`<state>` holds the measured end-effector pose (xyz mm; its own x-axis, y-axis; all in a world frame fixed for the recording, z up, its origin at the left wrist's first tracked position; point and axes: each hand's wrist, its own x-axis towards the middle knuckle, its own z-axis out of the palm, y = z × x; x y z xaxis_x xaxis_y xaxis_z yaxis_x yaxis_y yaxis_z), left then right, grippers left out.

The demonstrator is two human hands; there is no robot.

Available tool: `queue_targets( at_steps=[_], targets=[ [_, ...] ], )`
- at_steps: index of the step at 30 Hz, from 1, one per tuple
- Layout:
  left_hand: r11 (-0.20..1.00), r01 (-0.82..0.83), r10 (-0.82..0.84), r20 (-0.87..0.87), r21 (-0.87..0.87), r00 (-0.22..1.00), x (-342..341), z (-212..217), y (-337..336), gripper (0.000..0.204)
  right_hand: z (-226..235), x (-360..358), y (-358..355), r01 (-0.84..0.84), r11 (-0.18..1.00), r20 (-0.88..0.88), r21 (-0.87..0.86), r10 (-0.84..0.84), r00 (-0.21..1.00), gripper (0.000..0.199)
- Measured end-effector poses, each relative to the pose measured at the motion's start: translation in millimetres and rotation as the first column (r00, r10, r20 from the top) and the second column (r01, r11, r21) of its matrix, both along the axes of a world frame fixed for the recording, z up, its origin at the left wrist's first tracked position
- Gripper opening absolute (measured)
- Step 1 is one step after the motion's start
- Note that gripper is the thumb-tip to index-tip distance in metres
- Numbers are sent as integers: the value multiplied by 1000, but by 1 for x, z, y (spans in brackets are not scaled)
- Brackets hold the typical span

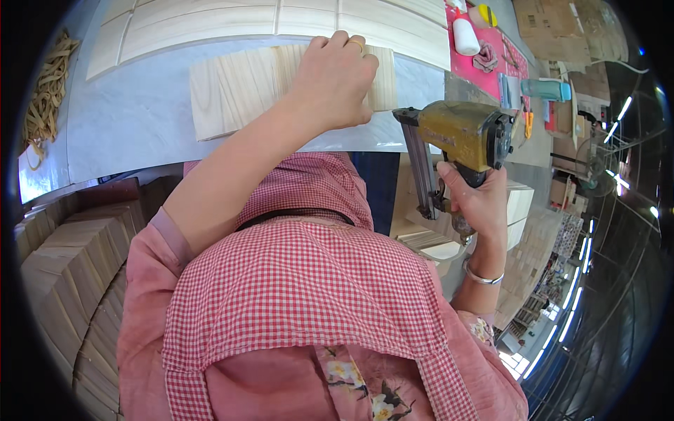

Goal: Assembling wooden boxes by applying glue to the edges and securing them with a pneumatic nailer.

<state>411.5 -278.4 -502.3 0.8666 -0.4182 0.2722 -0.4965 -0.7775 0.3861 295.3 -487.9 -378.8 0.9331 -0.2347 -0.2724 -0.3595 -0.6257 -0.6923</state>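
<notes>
fingers of your left hand [335,84] bend over the pale wooden board [235,88], tips hidden, so whether they grip it cannot be told. the board lies near your edge of the table [130,137], just below the grooved panel [203,27]. your right hand [483,200] wraps the yellow nail gun's [453,132] handle, right of the board.

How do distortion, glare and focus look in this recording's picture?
Head view: fisheye bending curves the near edge of the table and blackens the corners; ceiling lights at right blow out to white; the nail gun, left hand and right hand look reasonably sharp; distant detail at right is hard to make out.
</notes>
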Motion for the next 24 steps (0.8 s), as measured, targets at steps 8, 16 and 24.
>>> queue_targets(
  at_steps=[8,16,24],
  targets=[
    [999,-17,18,62,-27,998,2,-10,-2,41,3,9,4,47,999,-97,0,-47,994,13],
    [1000,0,1,28,-19,1000,1,-5,-2,50,4,9,6,78,997,-147,14,-75,986,12],
    [997,71,-71,-16,14,997,-29,17,79,74,5,-5,3,35,994,-96,-103,-45,994,13]
  ],
)
